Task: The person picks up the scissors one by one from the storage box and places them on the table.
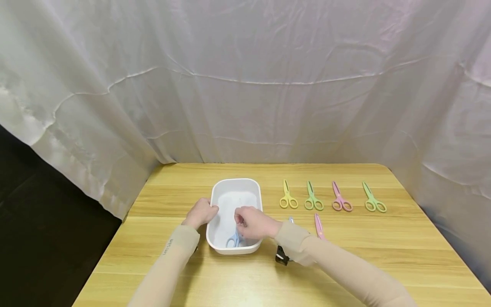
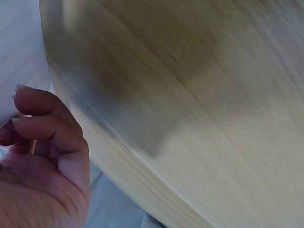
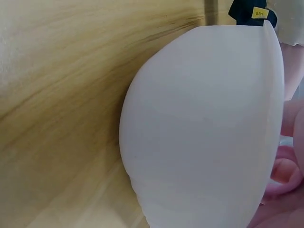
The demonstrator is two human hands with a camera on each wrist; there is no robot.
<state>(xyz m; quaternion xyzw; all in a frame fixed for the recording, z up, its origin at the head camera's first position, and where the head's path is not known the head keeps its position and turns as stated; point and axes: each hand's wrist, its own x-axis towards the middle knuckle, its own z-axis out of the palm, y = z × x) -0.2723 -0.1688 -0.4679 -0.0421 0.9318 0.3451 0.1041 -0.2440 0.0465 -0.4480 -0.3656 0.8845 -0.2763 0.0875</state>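
A white plastic bin [image 1: 234,251] stands on the wooden table, in front of me. My left hand [image 1: 201,212] grips its left rim, the thumb over the edge; the left wrist view shows that hand [image 2: 47,147] with bent fingers. Inside the bin lies a pair of blue-handled scissors [image 1: 232,241], handles toward me. My right hand [image 1: 254,222] reaches over the right rim and pinches these scissors, covering much of them. From the right wrist, the bin's outer wall [image 3: 199,123] hides most of the hand, leaving curled fingers [image 3: 297,137] at the right edge.
Along the table's back right lie yellow scissors [image 1: 287,198], green scissors [image 1: 312,200], pink scissors [image 1: 339,199] and a second green pair [image 1: 372,200]. Nearer, another pink pair [image 1: 319,226] and a blue tip [image 1: 291,219] show partly behind my right sleeve. A pale curtain [image 1: 245,106] hangs behind.
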